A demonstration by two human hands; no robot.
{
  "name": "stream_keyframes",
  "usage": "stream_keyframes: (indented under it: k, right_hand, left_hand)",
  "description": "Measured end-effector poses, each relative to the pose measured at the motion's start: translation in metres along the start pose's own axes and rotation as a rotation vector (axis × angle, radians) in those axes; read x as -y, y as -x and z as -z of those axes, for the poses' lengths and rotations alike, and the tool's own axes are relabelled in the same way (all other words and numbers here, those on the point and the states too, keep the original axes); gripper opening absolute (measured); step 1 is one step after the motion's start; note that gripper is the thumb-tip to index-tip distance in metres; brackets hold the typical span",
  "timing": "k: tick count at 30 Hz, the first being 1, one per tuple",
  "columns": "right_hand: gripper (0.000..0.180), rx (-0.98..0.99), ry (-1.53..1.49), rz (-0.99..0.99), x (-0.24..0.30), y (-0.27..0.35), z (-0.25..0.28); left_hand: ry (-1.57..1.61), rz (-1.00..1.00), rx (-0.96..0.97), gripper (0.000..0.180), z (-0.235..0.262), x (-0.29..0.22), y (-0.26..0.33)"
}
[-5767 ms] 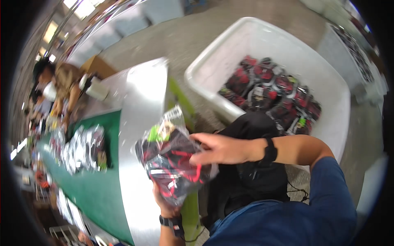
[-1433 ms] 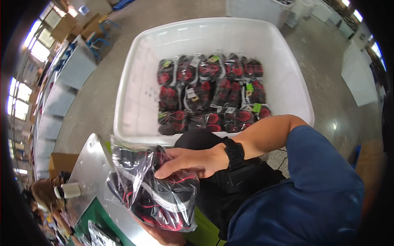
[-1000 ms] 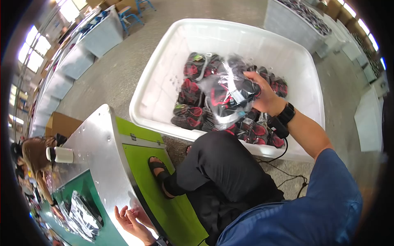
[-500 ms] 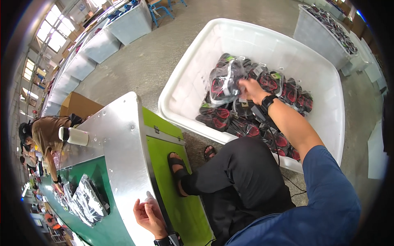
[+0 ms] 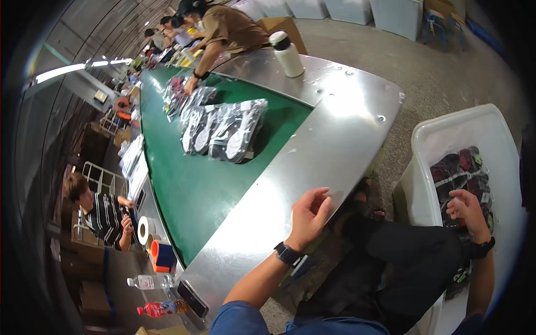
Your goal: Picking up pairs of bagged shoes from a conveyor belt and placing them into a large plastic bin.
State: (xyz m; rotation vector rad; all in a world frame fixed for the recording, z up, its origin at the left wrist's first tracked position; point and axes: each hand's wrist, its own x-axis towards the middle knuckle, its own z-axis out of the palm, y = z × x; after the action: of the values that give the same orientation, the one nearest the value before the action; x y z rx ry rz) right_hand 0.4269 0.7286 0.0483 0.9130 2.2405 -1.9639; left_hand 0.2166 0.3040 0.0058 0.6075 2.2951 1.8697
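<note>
Right hand, fingers loosely curled and holding nothing, over bagged shoes inside white bin. Left hand, fingers half spread, outside bin on steel table. Might grip badly; slippery bag could slide back.

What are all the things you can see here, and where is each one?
Table: one, shiny metal, in front of the person.
Belt: one, green, running along the table.
Bagged shoes: several clear bags, dark and white, lying on the belt.
Bin: one, white, on the floor at the right.
Shoe bags in the bin: several, black and red.
Flask: one, white with a dark cap, on the table's far end.
Tape rolls: two, one white, one orange and blue, near the left edge.
Drink bottles: two, lower left.
Other people: several, along the belt.
Left hand: open, at the table edge.
Right hand: empty, over the bin.
</note>
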Motion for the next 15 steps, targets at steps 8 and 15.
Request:
stream_keyframes:
  k: [8, 15]
  right_hand:
    - [0.037, 0.51, 0.391, 0.17, 0.106, -0.003, -0.095]
    - [0.039, 0.65, 0.289, -0.006, 0.053, -0.048, -0.127]
  left_hand:
    - [0.059, 0.033, -0.016, 0.026, 0.008, -0.004, 0.0]
    - [0.14, 0.047, 0.001, 0.027, 0.005, -0.018, -0.002]
